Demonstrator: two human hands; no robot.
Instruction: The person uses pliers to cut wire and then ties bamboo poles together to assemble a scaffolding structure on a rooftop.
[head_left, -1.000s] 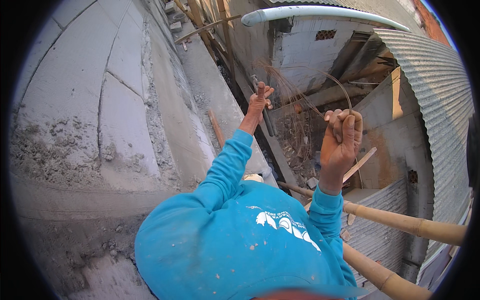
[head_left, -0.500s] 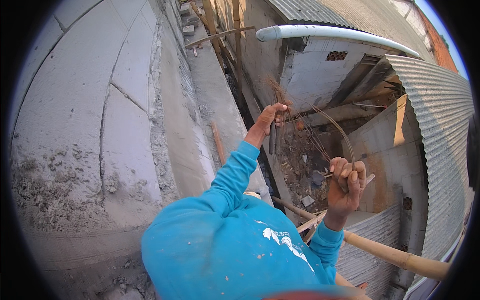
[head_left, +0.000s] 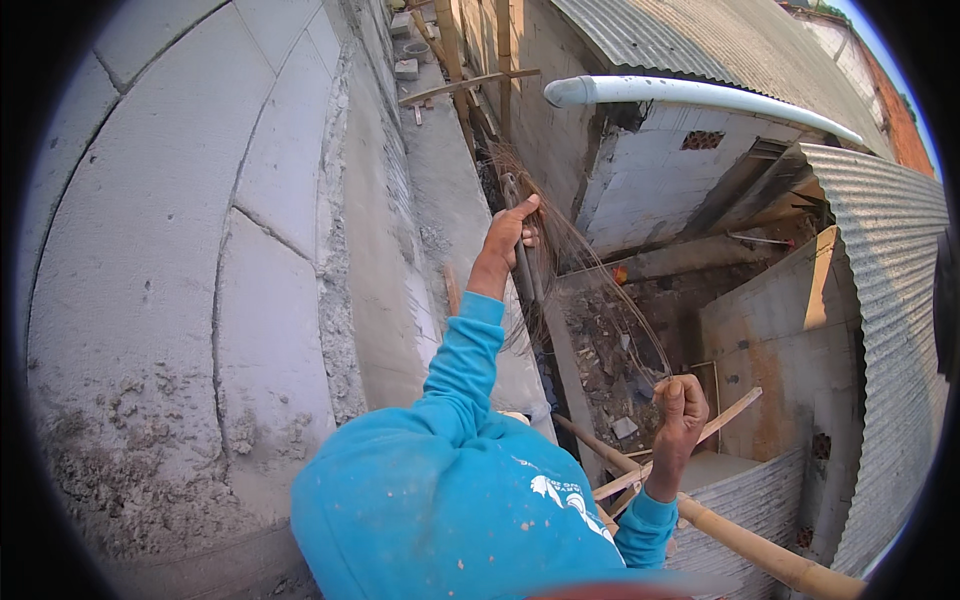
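My left hand (head_left: 508, 236), stretched forward over the ledge's edge, is closed around a bundle of thin brown wire (head_left: 583, 246). The same grip holds a dark metal tool with two long handles (head_left: 527, 270), which looks like pincers; its upper end pokes out above the fingers. Wire strands fan out from the bundle and curve down to the right. Lower right, my right hand (head_left: 683, 408) is closed, its thumb and fingers pinching the far ends of some strands. Between the hands the strands hang in a loose bow.
A grey block wall (head_left: 270, 330) rises close on my left, beside a narrow concrete ledge (head_left: 440, 150). Below right lies a rubble-strewn pit (head_left: 610, 370). Bamboo poles (head_left: 760, 550) cross beneath my right arm. A white pipe (head_left: 690, 90) and corrugated roofing (head_left: 890, 260) stand beyond.
My left hand has shifted left and the tool has tilted, its upper end now showing above the fist. The right hand has moved lower, and the strands stretch longer between the hands.
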